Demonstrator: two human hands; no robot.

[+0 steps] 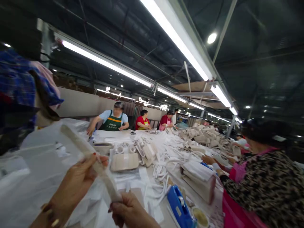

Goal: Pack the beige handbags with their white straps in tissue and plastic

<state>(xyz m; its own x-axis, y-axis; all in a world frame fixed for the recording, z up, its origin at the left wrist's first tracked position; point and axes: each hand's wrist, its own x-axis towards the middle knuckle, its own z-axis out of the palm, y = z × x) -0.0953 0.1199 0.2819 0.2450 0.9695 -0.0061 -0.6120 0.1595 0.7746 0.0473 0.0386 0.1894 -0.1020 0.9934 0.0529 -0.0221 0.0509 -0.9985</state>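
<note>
A long beige strap (105,177) runs diagonally in front of me, its far end rounded and rising to the upper left. My left hand (82,174) is closed around its middle, thumb on top. Lower down, my right hand (130,209) pinches the near end between thumb and fingers. Motion blurs the strap a little, so its surface detail is unclear. Beyond my hands lies a beige bag (125,161) on white sheets. To the right of my right hand sits a blue tape dispenser (179,205).
White cords (161,174) lie tangled mid-table near another beige bag (199,180). A pile of beige pieces (204,136) fills the far right. A co-worker in a patterned top (273,177) stands close at right; another in a green apron (111,122) faces me. Tube lights (178,34) hang overhead.
</note>
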